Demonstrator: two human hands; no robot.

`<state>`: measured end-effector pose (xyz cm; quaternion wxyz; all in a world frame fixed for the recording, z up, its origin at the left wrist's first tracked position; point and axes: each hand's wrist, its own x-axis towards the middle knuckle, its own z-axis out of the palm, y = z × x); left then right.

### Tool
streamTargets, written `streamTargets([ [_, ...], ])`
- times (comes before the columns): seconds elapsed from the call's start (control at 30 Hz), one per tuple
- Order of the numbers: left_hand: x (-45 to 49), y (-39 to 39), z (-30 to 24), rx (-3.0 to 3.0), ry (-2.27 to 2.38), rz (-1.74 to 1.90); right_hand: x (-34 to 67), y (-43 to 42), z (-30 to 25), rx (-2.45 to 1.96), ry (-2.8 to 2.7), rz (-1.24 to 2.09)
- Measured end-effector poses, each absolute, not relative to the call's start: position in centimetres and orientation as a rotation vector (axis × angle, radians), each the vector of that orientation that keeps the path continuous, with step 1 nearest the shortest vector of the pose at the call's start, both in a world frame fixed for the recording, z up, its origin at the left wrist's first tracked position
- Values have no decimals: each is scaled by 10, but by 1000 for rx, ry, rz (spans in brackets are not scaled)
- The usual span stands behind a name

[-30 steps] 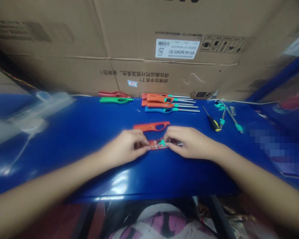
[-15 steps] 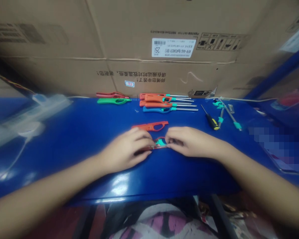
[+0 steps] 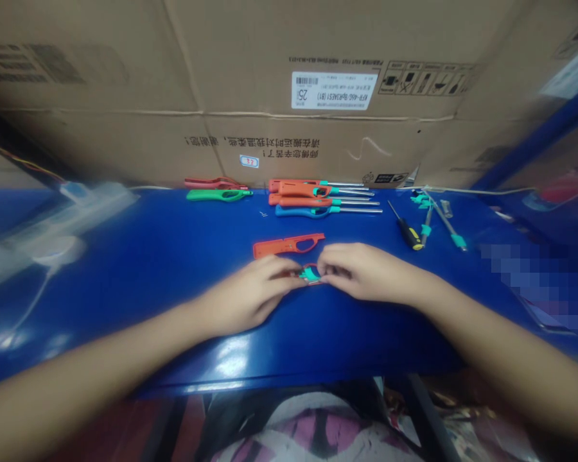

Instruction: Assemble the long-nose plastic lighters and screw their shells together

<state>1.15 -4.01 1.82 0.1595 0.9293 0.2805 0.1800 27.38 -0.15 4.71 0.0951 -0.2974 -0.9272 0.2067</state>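
Observation:
My left hand and my right hand meet at the middle of the blue table. Both are closed on an orange lighter half with a teal trigger, which shows only in the gap between my fingertips. The rest of that piece is hidden under my fingers. Just beyond my hands lies a separate orange lighter shell, flat on the table and untouched.
At the back lie a red and a green lighter, a row of orange and blue long-nosed lighters, a black-and-yellow screwdriver and loose teal-tipped metal tubes. Cardboard boxes wall the far edge. White cables lie at the left.
My left hand has slid right over the orange piece, covering more of it. The teal trigger now shows between my fingertips. The spare shell has not moved.

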Motion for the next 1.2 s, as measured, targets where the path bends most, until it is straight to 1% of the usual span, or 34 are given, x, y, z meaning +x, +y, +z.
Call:
streamTargets([
  [0.23,11,-40,18,2642,806,516,279,0,50,-851,-2736,681],
  [0.47,11,-40,19,2653,826,504,276,0,46,-854,-2748,644],
  [1.0,11,-40,19,2661,855,477,279,5,49,-877,-2696,748],
  [1.2,11,-40,18,2674,853,481,279,5,48,-914,-2694,726],
])
